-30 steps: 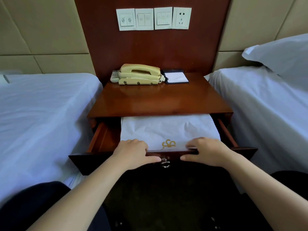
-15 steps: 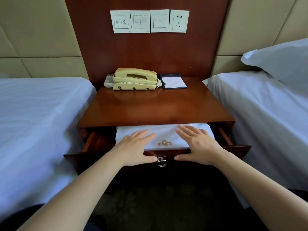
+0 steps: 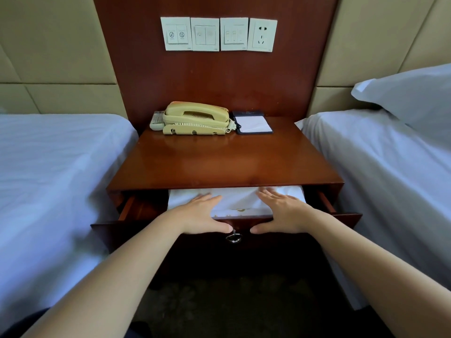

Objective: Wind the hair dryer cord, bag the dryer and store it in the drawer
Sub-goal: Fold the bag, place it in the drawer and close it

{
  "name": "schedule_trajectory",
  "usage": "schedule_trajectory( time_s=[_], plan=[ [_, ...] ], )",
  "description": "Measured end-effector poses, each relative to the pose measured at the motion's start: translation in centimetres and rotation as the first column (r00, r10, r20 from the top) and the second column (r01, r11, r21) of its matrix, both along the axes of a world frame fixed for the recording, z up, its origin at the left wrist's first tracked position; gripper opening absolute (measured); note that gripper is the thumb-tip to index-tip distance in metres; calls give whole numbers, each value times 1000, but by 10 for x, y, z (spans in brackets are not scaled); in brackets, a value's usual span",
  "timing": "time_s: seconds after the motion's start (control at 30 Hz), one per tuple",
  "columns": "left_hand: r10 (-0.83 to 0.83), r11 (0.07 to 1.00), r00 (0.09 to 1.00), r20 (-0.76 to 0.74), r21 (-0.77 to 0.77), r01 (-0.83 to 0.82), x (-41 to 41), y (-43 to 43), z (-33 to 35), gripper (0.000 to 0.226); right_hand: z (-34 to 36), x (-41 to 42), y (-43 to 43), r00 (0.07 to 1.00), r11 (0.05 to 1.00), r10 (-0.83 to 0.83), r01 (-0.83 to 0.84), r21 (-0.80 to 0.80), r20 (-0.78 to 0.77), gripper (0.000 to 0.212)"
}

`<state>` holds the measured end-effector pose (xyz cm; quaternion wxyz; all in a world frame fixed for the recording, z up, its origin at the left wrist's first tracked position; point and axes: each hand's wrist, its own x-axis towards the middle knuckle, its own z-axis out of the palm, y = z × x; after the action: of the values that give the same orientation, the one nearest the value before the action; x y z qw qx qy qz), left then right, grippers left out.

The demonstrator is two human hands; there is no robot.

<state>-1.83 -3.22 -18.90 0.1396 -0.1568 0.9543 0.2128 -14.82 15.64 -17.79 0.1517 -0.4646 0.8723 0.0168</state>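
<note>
A white bag (image 3: 236, 200) with a gold emblem lies inside the drawer (image 3: 346, 219) of the wooden nightstand; the dryer itself is hidden inside it. The drawer stands only partly out. My left hand (image 3: 200, 215) lies flat with straight fingers over the bag's left part, its thumb along the drawer front. My right hand (image 3: 283, 213) lies flat over the bag's right part, thumb also on the front edge. A metal ring pull (image 3: 233, 237) hangs between the two thumbs.
On the nightstand top (image 3: 227, 162) a beige telephone (image 3: 195, 118) and a notepad (image 3: 253, 124) sit at the back. White beds flank it, left (image 3: 53, 167) and right (image 3: 390, 167), with a pillow (image 3: 410, 93). Switches and a socket (image 3: 262, 34) are on the wall panel.
The drawer has slid further into the nightstand, so less of the bag shows. Both hands went from curled over the front edge to flat with straight fingers.
</note>
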Motion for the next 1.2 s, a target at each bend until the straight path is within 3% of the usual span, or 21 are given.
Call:
schedule_trajectory(
  time_s=[0.07,0.17,0.27,0.33,0.4,0.47,0.6,0.77,0.93,1.03,1.2],
  plan=[
    [9,997,1000,-28,-82,-11,-3,0,0,99,1,-4,-4,1000,1000,-18,17,5,19,107],
    [-97,934,985,-140,-355,41,-2,2,-2,86,4,-4,-6,999,998,-49,48,-40,-23,104],
    [-376,806,845,-380,-585,96,1,2,-10,77,-2,5,3,962,995,-15,-13,-101,-273,85],
    [-476,734,742,-472,-678,40,2,-2,-18,69,-9,7,8,916,966,25,-125,-225,-401,75],
    [-469,703,747,-472,-711,-7,1,-3,-22,75,-16,0,12,875,921,10,-197,-337,-483,76],
    [-441,686,779,-446,-727,-27,1,-4,-24,86,-19,-7,13,885,917,-53,-139,-373,-463,91],
    [-367,714,834,-413,-700,-33,-5,-10,-24,92,-20,-20,11,912,958,-123,7,-286,-390,121],
    [-317,743,818,-481,-662,-100,-24,-11,-22,81,-23,-32,-2,898,913,-170,-12,-408,-406,103],
    [-213,805,699,-683,-528,-270,-40,-7,-33,59,-22,-48,-19,867,858,-195,-76,-508,-459,80],
    [-163,815,662,-732,-478,-327,-46,-5,-35,53,-17,-51,-24,850,857,-207,-82,-509,-485,72],
    [-54,880,696,-716,-364,-306,-44,3,-25,45,-3,-39,-25,875,904,-200,-9,-428,-440,71]
  ],
)
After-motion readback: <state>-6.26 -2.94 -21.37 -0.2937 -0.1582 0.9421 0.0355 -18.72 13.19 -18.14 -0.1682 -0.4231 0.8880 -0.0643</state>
